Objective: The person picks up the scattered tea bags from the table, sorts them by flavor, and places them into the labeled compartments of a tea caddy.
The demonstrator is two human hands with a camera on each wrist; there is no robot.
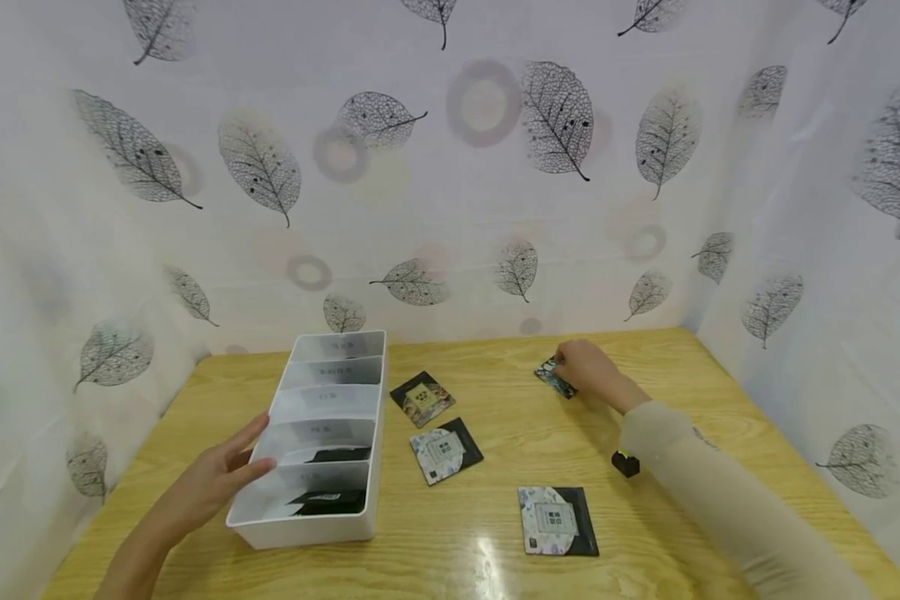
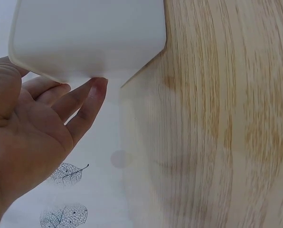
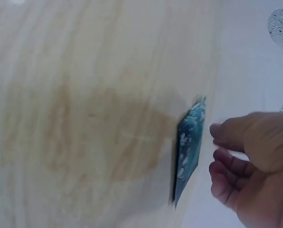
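Observation:
My left hand [image 1: 213, 479] grips the near left edge of a long white divided box [image 1: 375, 467], thumb over the rim. In the left wrist view its fingertips touch the box's outer wall [image 2: 89, 28]. Near the back right of the table, my right hand [image 1: 588, 371] is over a small teal and dark patterned square packet [image 1: 553, 379]. The right wrist view shows that packet [image 3: 190, 147] just apart from the loosely bent fingers [image 3: 224, 178]. Dark packets [image 1: 330, 500] stand in the two nearest compartments.
On the table [image 1: 487, 367] lie a brown and gold packet [image 1: 423, 398], a white and black packet [image 1: 446, 451] and another white and black packet [image 1: 558, 521] nearer me. A small black and yellow object [image 1: 626, 463] lies beside my right sleeve. A leaf-print curtain [image 1: 450, 192] surrounds the table.

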